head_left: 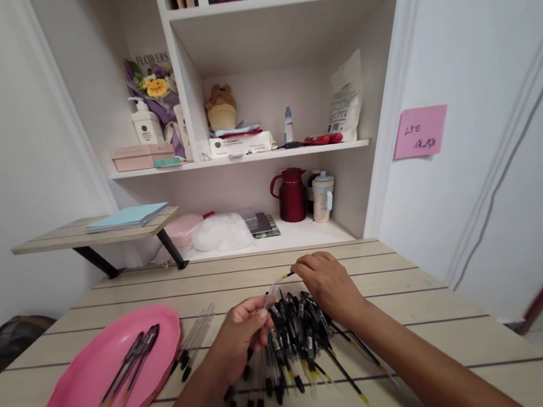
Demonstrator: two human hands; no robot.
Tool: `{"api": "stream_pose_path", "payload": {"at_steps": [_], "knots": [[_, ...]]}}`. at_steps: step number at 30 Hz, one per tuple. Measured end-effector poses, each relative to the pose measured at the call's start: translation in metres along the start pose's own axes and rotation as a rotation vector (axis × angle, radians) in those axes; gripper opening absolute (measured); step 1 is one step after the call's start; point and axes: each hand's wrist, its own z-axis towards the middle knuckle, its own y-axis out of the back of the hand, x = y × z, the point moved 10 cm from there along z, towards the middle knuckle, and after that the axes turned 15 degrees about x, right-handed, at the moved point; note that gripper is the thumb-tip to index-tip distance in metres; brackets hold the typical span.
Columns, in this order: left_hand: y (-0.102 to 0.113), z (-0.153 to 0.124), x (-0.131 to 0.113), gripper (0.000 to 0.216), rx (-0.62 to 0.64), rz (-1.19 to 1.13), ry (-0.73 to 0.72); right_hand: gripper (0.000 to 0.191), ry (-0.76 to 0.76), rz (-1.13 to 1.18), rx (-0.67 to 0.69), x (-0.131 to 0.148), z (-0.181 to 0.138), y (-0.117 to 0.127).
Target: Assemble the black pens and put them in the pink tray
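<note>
My left hand is closed around a clear pen barrel, its open end pointing up. A thin pen refill with black ink and a yellow band is pinched in the fingertips of my right hand. The refill's far end is at the mouth of the barrel; how far inside it sits I cannot tell. Under both hands lies a heap of black pen caps and pen parts. Several clear barrels with black ends and loose refills stick out toward me.
To the left, a pink scalloped tray holds a few capped pens. Beside it lie several clear barrels. A small raised shelf bears blue notebooks. Behind the table stand a red jug and a pale cup.
</note>
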Motion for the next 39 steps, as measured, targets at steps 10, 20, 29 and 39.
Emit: {"api": "stream_pose_path", "payload": {"at_steps": [10, 20, 29, 39], "knots": [[0.008, 0.001, -0.002, 0.038, -0.08, 0.133, -0.013, 0.017, 0.046, -0.027, 0.001, 0.007, 0.0, 0.002], [0.003, 0.001, -0.009, 0.038, -0.072, 0.293, -0.024, 0.016, 0.111, -0.053, -0.1, 0.02, -0.005, 0.019], [-0.007, -0.002, -0.001, 0.035, -0.065, 0.058, -0.02, 0.024, 0.198, 0.143, -0.306, 0.04, -0.017, 0.043], [-0.009, -0.002, -0.002, 0.031, -0.038, -0.122, -0.086, 0.018, -0.272, 1.134, 0.026, -0.025, 0.0, -0.027]]}}
